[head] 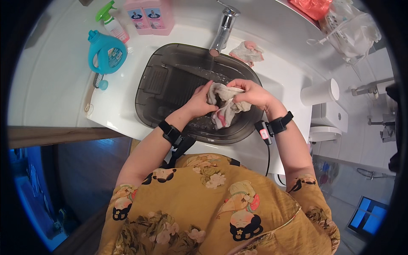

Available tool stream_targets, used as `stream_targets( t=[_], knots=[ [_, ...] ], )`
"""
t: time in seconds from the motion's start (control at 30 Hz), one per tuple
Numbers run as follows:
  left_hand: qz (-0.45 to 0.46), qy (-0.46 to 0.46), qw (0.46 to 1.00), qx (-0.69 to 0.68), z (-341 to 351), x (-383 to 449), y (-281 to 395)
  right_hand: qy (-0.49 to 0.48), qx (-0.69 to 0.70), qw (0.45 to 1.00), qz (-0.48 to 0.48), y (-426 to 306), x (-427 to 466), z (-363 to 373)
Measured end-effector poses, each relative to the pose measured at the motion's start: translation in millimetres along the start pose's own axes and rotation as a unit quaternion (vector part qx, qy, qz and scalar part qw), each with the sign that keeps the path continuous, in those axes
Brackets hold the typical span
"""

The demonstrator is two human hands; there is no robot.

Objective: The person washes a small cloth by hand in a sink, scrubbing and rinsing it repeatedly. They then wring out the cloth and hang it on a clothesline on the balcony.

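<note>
Both my hands hold a wet, pale cloth item (228, 108) with a pink patch, perhaps a sock, over a dark translucent washbasin (153, 105). My left hand (202, 102) grips its left edge, the thumb toward me. On the right, my right hand (251, 94) pinches the upper edge between thumb and fingers. A thin stream of water falls from the chrome faucet (221, 32) into the basin behind the cloth. Ridges of a built-in washboard (181, 84) show on the basin's left side. The cloth and hands hide part of the basin's floor.
A crumpled grey-and-pink cloth (248, 52) lies on the white sink (280, 127) right of the faucet. At the left stand a teal detergent jug (106, 54), a spray bottle (114, 27) and pink bottles (149, 17). A white cylindrical container (318, 92) is at the right edge.
</note>
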State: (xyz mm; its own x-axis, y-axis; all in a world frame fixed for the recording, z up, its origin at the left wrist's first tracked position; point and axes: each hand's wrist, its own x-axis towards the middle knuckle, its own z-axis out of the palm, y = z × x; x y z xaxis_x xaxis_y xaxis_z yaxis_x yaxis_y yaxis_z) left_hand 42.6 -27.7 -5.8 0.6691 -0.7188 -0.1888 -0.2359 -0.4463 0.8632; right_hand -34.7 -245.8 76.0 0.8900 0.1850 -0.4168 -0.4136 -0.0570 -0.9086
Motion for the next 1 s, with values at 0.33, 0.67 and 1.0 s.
stream_targets(
  t=[0.33, 0.67, 1.0],
  knots=[
    [-0.067, -0.014, 0.979, -0.192, -6, 12, 12, 0.097, 0.241, 0.964, -0.053, -8, -22, -16],
    [-0.141, -0.008, 0.971, -0.195, -6, 1, 0, 0.188, -0.472, 0.845, 0.164, 87, 55, 5],
    [-0.025, -0.017, 0.999, -0.028, 3, 5, -19, -0.022, 0.018, 0.998, 0.06, 11, 13, -8]
  ],
)
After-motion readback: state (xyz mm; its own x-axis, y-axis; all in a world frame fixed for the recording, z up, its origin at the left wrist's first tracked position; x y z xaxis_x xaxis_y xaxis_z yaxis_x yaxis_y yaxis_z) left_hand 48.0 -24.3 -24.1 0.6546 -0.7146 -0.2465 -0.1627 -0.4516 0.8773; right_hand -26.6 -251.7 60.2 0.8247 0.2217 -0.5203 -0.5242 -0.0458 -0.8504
